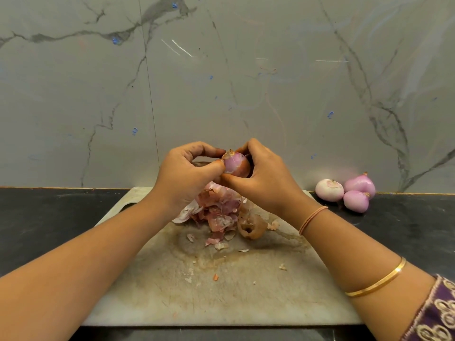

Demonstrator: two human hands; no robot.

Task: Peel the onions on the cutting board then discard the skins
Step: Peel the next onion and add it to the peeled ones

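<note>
Peeling step — right hand (264, 179) cups onion (235, 164), left hand (183, 177) pinches skin at top. Next: strip remaining brown skin onto pile (216, 210).

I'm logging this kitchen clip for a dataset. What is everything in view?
counter: 1, black, below wall
cutting board: 1, pale, stained, on counter
skins: one pile, pink-brown, on cutting board
held onion: 1, pink, part-peeled, above cutting board
peeled onions: 3, pink-white, counter right of cutting board
wall: 1, grey marble, behind
bangle: 1, gold, right forearm
wrist band: 1, pink, right wrist
sleeve: 1, purple, right arm
left hand: 1, pinching held onion
right hand: 1, gripping held onion
</note>
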